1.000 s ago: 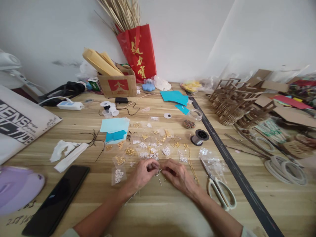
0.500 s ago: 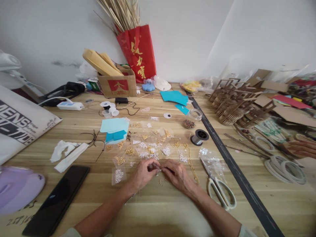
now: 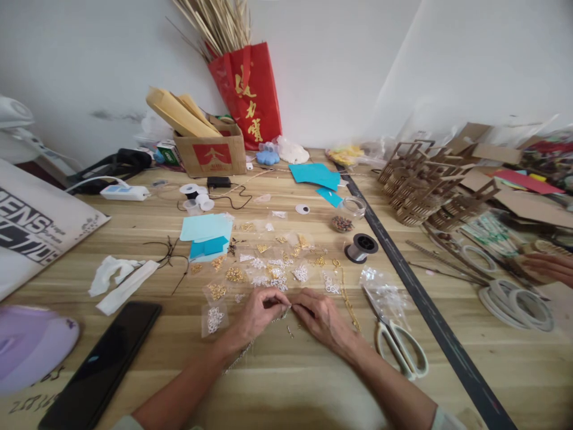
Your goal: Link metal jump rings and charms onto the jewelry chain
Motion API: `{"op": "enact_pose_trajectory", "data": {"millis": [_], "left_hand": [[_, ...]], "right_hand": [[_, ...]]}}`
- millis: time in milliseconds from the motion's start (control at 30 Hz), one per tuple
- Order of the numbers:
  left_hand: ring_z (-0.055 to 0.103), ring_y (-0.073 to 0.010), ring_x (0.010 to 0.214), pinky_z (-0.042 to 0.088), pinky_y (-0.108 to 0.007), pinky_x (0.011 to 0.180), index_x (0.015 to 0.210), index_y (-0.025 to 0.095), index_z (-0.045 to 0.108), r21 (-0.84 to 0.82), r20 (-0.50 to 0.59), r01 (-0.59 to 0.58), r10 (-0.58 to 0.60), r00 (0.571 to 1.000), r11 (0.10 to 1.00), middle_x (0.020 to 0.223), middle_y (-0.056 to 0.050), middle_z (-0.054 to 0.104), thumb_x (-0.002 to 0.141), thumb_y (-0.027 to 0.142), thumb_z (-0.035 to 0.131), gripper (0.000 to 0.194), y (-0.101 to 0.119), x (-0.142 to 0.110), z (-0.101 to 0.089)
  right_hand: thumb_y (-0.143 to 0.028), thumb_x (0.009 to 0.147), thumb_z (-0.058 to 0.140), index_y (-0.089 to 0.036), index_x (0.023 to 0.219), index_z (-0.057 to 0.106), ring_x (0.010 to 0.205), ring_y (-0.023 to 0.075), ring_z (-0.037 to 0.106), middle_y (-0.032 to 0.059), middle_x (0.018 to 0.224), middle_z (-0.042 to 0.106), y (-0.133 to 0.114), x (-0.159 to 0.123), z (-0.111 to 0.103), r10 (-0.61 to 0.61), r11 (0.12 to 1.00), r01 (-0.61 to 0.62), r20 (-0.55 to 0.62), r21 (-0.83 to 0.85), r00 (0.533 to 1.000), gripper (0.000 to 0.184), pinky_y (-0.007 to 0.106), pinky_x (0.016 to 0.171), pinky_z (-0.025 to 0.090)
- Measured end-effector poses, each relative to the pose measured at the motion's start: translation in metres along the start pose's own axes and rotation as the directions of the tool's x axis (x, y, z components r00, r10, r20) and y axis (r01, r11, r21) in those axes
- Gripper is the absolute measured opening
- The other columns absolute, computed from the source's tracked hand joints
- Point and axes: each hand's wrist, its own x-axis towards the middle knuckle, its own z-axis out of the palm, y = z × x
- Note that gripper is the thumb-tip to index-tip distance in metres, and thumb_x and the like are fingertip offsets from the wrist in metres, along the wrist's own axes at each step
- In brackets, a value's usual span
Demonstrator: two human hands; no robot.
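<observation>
My left hand is closed in a pinch on the end of a thin silver chain. The chain runs under that hand and out along my left forearm on the table. My right hand has thumb and index pressed together, its tips meeting the left fingertips; whatever they pinch is too small to make out. Just below the fingertips lie tiny metal pieces. Beyond my hands are small bags of silver findings and gold findings. A gold chain lies right of my right hand.
White-handled scissors and a wire spool are at the right. A black phone lies at the left, near white strips. Another person's hand shows at the right edge, near tape rolls.
My left hand has turned slightly, and more of the silver chain shows beneath it. My fingertips stay together. The other person's hand has shifted at the right edge.
</observation>
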Motion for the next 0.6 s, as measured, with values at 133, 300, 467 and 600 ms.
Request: {"op": "enact_pose_trajectory", "data": {"millis": [133,300,467,600], "left_hand": [[0.062,-0.0168,0.070,0.048,-0.026,0.065,0.073,0.017,0.072,0.013,0.000,0.008,-0.008,1.000,1.000,0.073,-0.004,0.071,0.074,0.018,0.063,0.010,-0.0013,0.0007,-0.0011],[0.064,-0.0170,0.070,0.049,-0.026,0.065,0.074,0.015,0.072,0.026,0.004,0.042,-0.042,0.999,0.999,0.073,-0.004,0.072,0.075,0.017,0.061,0.011,0.0000,0.0003,-0.0003],[0.063,-0.0170,0.069,0.049,-0.026,0.064,0.076,0.015,0.072,0.058,0.009,0.034,-0.034,0.999,0.998,0.074,-0.005,0.072,0.076,0.018,0.061,0.011,0.0029,-0.0008,0.0004],[0.062,-0.0166,0.067,0.048,-0.025,0.063,0.073,0.015,0.072,0.064,-0.007,0.044,-0.044,0.999,0.997,0.072,-0.004,0.072,0.072,0.018,0.065,0.007,0.0020,-0.0009,0.0019]], "right_hand": [[-0.016,0.097,0.048,-0.021,0.097,0.069,0.075,0.0177,0.064,0.0048,0.084,0.067,0.0007,-0.0005,0.0004,-0.014,1.000,0.015,0.008,-0.023,1.000,0.021,0.026,0.069,0.051],[-0.019,0.097,0.049,-0.020,0.098,0.068,0.077,0.0180,0.065,0.0051,0.086,0.067,-0.0023,-0.0003,-0.0020,-0.011,0.999,0.013,0.033,-0.037,0.999,0.020,0.026,0.069,0.050],[-0.018,0.097,0.050,-0.020,0.095,0.068,0.075,0.0183,0.064,0.0049,0.084,0.067,-0.0037,-0.0004,-0.0026,-0.009,0.999,0.010,0.031,-0.043,0.999,0.019,0.026,0.067,0.049],[-0.019,0.097,0.049,-0.020,0.094,0.068,0.076,0.0184,0.065,0.0046,0.085,0.067,-0.0021,-0.0006,-0.0010,-0.018,0.999,0.019,0.026,-0.028,1.000,0.019,0.026,0.067,0.049]]}}
